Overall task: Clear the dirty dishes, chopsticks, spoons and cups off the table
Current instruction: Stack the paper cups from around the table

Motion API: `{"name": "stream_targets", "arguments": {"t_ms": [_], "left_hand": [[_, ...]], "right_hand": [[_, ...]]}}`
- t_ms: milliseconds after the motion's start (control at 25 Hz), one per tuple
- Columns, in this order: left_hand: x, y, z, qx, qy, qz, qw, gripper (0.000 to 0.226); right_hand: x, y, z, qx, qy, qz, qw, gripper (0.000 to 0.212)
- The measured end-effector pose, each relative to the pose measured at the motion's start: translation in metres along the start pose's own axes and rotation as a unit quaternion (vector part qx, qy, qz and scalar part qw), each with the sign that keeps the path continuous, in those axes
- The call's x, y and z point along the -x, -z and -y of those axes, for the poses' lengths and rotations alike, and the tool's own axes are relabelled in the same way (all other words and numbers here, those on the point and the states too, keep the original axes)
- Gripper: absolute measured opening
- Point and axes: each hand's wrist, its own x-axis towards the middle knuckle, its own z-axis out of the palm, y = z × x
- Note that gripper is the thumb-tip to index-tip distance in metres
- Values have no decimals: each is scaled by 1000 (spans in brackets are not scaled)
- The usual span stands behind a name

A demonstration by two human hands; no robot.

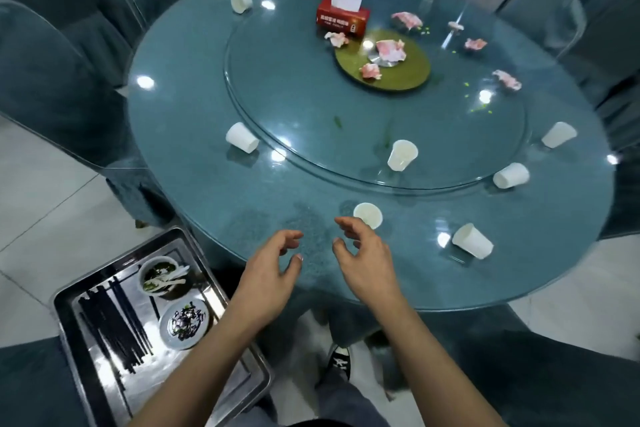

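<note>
Both forearms extended, left hand (273, 267) and right hand (363, 260) empty (fingers loosely curled).

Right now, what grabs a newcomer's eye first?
White paper cups lie scattered round the blue glass table, several tipped over. A red tissue box and crumpled pink napkins sit at the far side by the green disc. Lower left, a steel tray holds black chopsticks and two dirty dishes.

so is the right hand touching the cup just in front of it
Cannot tell. In the head view the right hand overlaps the near edge of the cup, hiding any contact or gap.
</note>
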Motion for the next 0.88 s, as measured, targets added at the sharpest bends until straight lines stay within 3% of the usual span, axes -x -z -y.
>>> {"name": "stream_targets", "arguments": {"t_ms": [480, 880], "left_hand": [[-44, -96, -74, -4, 32, -43, 999, 32], [-69, -82, -80, -2, 52, -128, 990, 31]], "right_hand": [[-70, 93, -55, -30, 23, 46, 998, 32], [-117, 83, -24, -20, 85, 106, 991, 33]]}}
